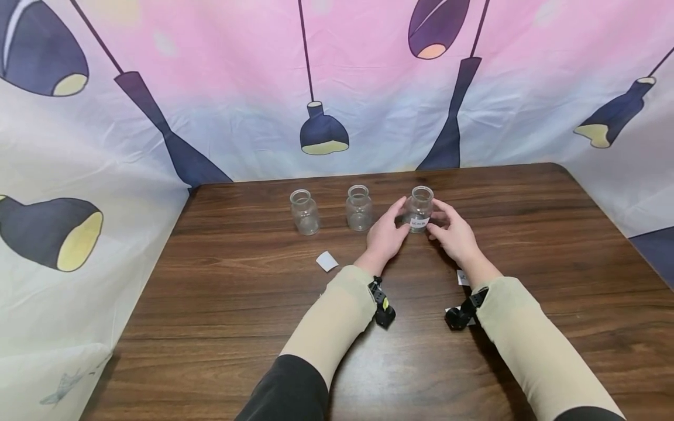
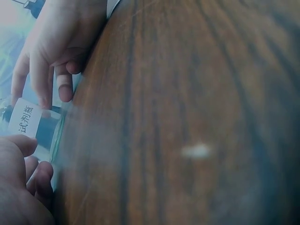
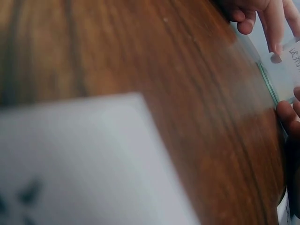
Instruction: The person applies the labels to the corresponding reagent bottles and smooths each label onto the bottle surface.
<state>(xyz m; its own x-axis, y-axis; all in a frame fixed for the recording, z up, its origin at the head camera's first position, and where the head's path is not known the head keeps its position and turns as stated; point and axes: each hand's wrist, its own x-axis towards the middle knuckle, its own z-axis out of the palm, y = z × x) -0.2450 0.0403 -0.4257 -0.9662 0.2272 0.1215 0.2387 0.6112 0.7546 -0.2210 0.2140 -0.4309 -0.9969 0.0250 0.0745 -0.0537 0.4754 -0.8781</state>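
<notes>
Lamp-printed cloth point(image 1: 231, 117) hangs behind a brown table point(image 1: 210, 327).

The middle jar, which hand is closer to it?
Left. The left hand is just right of the middle jar, between it and the labelled jar; the right hand is farther, on the labelled jar's other side.

The head view is looking forward and down over the table point(image 1: 237, 351); both wrist views, closer, are sharing the jar point(image 1: 420, 209).
</notes>
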